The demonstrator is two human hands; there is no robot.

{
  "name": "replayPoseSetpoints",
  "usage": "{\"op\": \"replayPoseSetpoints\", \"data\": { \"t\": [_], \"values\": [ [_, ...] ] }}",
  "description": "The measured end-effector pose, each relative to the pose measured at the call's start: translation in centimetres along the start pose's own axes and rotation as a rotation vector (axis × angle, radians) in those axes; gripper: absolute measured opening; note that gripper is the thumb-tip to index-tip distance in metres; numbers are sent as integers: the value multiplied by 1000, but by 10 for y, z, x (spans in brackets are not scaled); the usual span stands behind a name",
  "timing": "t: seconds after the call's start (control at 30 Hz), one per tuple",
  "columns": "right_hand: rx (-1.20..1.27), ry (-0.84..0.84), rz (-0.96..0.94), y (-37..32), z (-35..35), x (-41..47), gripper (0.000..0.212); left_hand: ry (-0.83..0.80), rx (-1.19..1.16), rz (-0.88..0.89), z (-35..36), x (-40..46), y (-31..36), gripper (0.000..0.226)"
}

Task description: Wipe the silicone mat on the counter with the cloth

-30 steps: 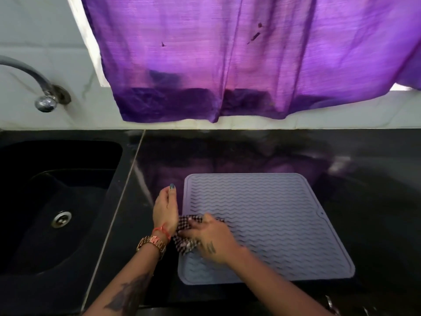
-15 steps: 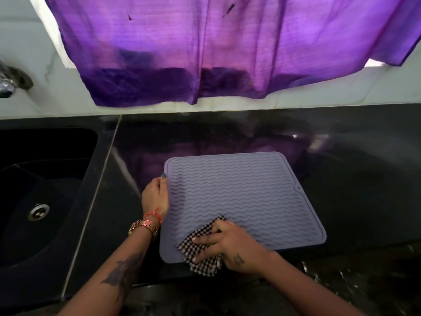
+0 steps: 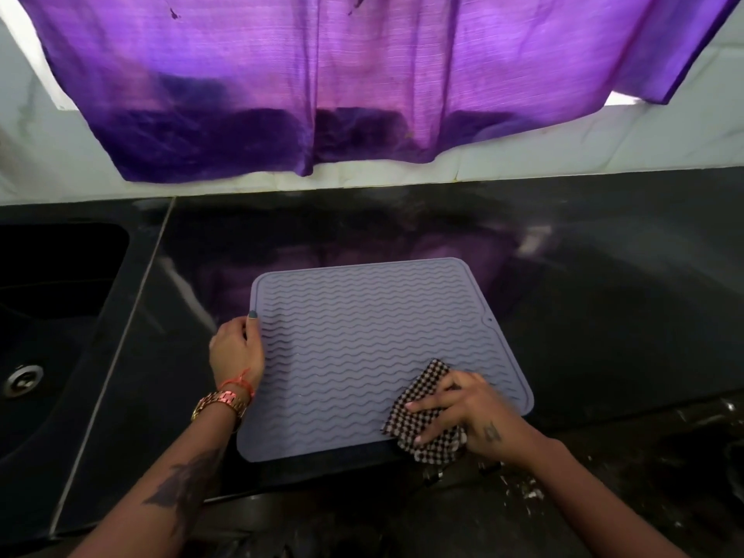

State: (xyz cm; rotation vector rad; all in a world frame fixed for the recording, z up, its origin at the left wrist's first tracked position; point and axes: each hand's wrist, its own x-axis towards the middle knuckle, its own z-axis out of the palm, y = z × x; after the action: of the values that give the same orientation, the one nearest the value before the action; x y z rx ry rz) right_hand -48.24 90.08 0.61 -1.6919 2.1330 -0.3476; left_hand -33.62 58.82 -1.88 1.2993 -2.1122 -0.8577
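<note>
Grey silicone mat (image 3: 362,348) lies flat on the black desk (image 3: 604,316), wavy ridges up, skewed a bit so its near right corner runs closer to the desk's front edge. Right hand (image 3: 471,412) sits at the mat's near right corner, fingers (image 3: 426,402) spread fairly straight and pressing down on the checked cloth (image 3: 418,400); no curl round it. Cloth is bunched, part on the mat, part hanging past the mat's near edge onto the desk. Left hand (image 3: 237,350) rests on the mat's left edge about midway, thumb on the rim, other fingers loosely bent beside it; whether they pinch the rim, cannot tell. Gold watch (image 3: 219,402) and an orange thread at that wrist.

Mat's far half and centre are uncovered. Bare desk behind the mat to the wall and wide bare desk to its right. Left of the mat a narrow strip of desk, then a seam, then the black sink (image 3: 48,316) with its drain (image 3: 22,380). Purple curtain (image 3: 342,82) hangs over the back wall, well above the desk.
</note>
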Motion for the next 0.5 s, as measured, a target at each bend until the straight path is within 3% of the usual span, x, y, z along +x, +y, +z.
{"op": "replayPoseSetpoints", "data": {
  "t": [0.3, 0.43, 0.5],
  "values": [
    [106, -37, 360, 63, -63, -40, 63, -5, 32, -2, 2, -5, 1, 40],
    [82, 455, 384, 84, -101, 11, 50, -43, 44, 2, 2, -6, 1, 40],
    [55, 585, 412, 95, -114, 56, 39, -55, 55, 10, 1, -8, 2, 39]
  ]
}}
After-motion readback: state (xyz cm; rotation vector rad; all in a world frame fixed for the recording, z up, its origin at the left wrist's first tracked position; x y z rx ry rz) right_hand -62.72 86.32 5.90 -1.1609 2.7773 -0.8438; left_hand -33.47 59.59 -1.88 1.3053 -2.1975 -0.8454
